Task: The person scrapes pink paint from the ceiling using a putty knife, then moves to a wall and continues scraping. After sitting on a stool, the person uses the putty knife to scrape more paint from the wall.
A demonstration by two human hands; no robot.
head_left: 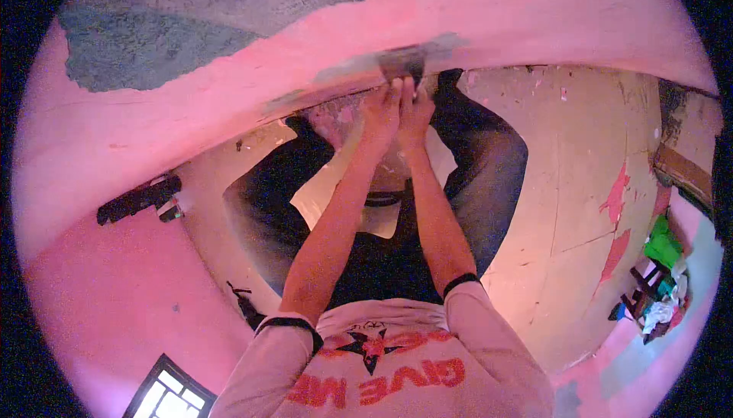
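Both arms reach forward between my bent legs to the foot of the pink wall. My left hand and my right hand are side by side, fingers closed around a dark scraper. Its wide, flat end is blurred and lies against the wall's lower part. The handle is hidden in my fingers. Around the blade the paint is worn to a grey streak. Below my hands a pale sheet lies on the floor between my legs.
A large bare grey patch shows higher on the wall. Dark objects lie at the left wall. At the right are a green bag and piled cloths. Paint flakes dot the tan floor. A window is at lower left.
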